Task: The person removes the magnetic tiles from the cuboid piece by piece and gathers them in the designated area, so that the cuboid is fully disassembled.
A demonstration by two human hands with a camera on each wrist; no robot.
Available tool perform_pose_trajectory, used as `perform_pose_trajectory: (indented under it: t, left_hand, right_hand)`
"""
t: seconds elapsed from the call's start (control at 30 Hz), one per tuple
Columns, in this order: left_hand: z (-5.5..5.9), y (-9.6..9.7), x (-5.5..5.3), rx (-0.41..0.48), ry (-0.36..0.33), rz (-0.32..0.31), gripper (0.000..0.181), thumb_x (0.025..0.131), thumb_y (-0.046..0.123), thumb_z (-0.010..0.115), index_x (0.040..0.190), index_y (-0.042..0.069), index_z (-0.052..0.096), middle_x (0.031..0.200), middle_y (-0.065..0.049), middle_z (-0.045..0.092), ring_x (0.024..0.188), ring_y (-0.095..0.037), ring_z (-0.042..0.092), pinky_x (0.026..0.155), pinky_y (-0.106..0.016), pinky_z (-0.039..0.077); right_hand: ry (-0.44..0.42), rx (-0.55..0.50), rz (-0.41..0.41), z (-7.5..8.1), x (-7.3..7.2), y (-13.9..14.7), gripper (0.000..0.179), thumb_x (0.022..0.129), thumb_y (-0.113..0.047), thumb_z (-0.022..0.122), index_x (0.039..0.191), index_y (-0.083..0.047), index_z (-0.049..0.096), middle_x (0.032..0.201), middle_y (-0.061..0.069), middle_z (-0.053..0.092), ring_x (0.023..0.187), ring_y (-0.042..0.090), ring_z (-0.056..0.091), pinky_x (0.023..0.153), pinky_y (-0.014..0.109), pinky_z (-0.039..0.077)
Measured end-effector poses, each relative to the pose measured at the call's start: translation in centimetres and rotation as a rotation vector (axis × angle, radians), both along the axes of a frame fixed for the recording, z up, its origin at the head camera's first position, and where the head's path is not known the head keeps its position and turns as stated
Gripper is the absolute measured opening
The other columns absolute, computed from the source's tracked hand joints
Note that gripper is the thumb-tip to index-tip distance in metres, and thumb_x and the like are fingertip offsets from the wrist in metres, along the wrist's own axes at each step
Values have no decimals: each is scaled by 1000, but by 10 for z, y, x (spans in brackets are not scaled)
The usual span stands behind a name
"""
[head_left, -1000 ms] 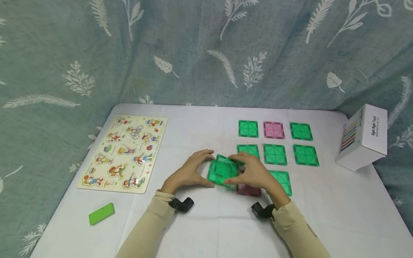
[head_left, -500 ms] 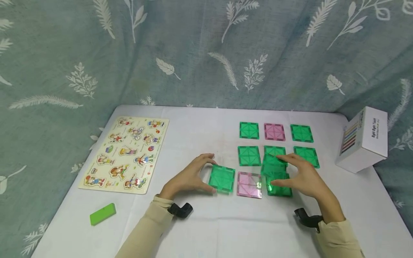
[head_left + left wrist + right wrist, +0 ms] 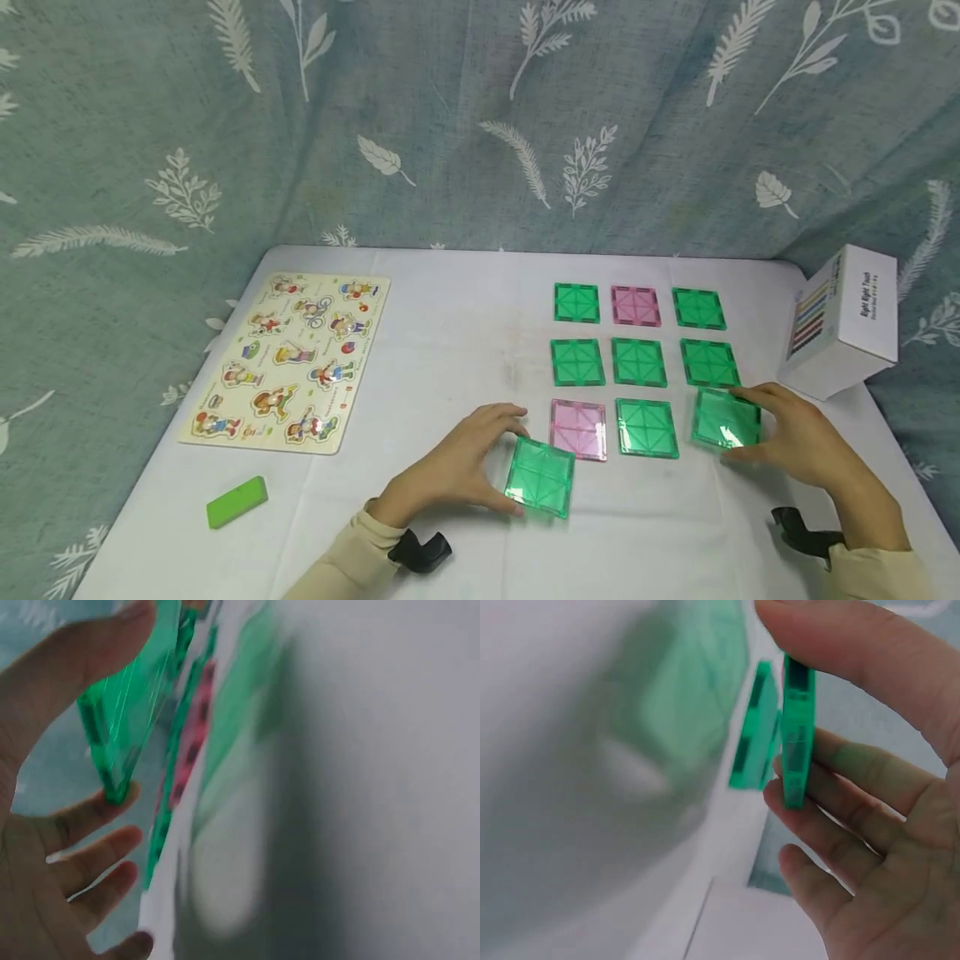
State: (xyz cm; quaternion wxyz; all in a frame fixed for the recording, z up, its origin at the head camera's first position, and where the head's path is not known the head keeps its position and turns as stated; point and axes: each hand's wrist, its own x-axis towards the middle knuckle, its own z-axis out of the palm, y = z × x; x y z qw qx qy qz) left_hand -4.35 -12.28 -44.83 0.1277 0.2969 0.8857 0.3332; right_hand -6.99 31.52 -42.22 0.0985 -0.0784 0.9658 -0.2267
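Observation:
Between thumb and fingers my left hand (image 3: 457, 467) holds a translucent green square magnetic tile (image 3: 540, 477) by its edges, tilted above the cloth; its green shadow shows below it in the left wrist view. My right hand (image 3: 802, 437) pinches another green magnetic tile (image 3: 726, 419) just above the table, at the right end of the nearest row. In the right wrist view that tile (image 3: 798, 731) stands edge-on between thumb and fingers. Beside it in the row lie a green tile (image 3: 647, 428) and a pink tile (image 3: 578, 429).
Two more rows of tiles lie behind, including a pink tile (image 3: 635, 306) and a green tile (image 3: 708, 364). A white box (image 3: 843, 325) stands at the right edge. On the left are a picture puzzle board (image 3: 288, 362) and a green block (image 3: 237, 502).
My right hand has moved right with a green tile, away from the left hand, over to the row's right end. My left hand has come nearer the front with its tile.

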Motion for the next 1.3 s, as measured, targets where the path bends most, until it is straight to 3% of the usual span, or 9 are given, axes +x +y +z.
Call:
perform_pose_trajectory:
  t: [0.27,0.5,0.63,0.87,1.07,1.2,1.3]
  left_hand:
    - [5,26,28,-244,196,-49,86,59,70,86,122,19,58,153,0,48,147,-20,38,125,-52,29]
    - [-5,39,43,-357,284,-73,94,56,82,79,121,18,56,154,-1,45,147,-20,38,124,-57,30]
    - [-6,46,51,-416,354,-49,96,56,82,78,121,14,56,153,-5,46,144,-23,41,120,-60,34]
    - [-6,57,61,-469,386,29,103,48,86,76,116,11,55,152,-9,48,143,-27,43,117,-60,38]
    - [-7,61,63,-494,387,50,110,44,85,77,122,10,54,154,-11,45,144,-28,42,116,-57,41]
    - [-5,60,65,-499,338,49,113,46,83,79,129,10,53,155,-11,44,145,-27,41,116,-57,40]
    - [-1,54,68,-467,258,53,113,50,81,79,133,10,51,155,-12,44,147,-29,39,117,-58,38]
  right_hand:
    - [-57,33,3,-8,0,9,102,56,-34,97,138,7,53,140,36,47,126,60,45,96,75,42]
    - [-94,46,13,-9,0,6,101,57,-27,97,140,7,50,143,38,45,129,61,41,100,76,39]
    - [-82,96,38,-8,-1,2,97,59,-23,96,139,9,51,142,36,46,127,59,44,99,74,42]
    - [-78,136,57,-5,-1,-1,96,57,-23,97,135,9,53,141,35,47,126,59,46,97,73,44]
    - [-67,152,66,-6,-1,-3,96,55,-21,98,135,7,54,141,34,48,126,58,47,97,73,45]
    - [-76,145,79,-5,0,-4,95,58,-24,97,138,5,54,144,34,46,128,59,45,97,73,44]
    - [-37,102,74,-1,2,-6,96,65,-30,93,144,2,49,146,34,43,130,59,41,100,75,40]
